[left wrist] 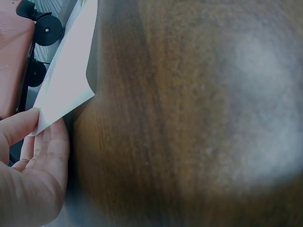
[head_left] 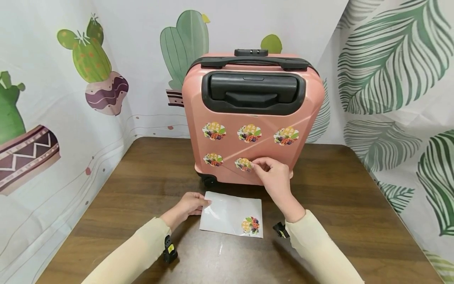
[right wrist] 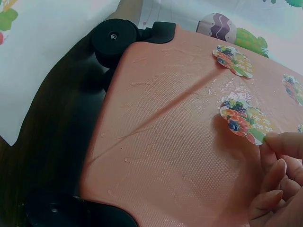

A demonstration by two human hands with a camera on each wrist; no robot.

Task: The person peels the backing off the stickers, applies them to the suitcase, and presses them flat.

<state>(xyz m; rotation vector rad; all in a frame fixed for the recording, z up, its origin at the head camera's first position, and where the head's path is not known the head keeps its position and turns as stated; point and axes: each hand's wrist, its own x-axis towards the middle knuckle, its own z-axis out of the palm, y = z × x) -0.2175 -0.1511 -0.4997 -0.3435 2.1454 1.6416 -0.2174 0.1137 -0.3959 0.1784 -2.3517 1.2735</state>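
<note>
A pink suitcase (head_left: 227, 150) stands upright on the table, its black pull handle facing me. Three round fruit stickers run in an upper row, and another sticker (head_left: 213, 159) sits at the lower left. My right hand (head_left: 276, 175) pinches the edge of a fruit sticker (right wrist: 244, 120) between thumb and forefinger, at the suitcase's lower middle. In the right wrist view the sticker's shadow falls on the shell below it. My left hand (head_left: 191, 204) grips the left edge of a white backing sheet (head_left: 227, 213), thumb on top, fingers beneath. One fruit sticker (head_left: 251, 226) remains at its lower right corner.
The brown wooden table (head_left: 142, 173) spreads around the suitcase. A black wheel (head_left: 209, 180) shows at its lower left corner. Behind hangs a white cloth (head_left: 142, 59) printed with cacti and leaves. Each wrist carries a black strap.
</note>
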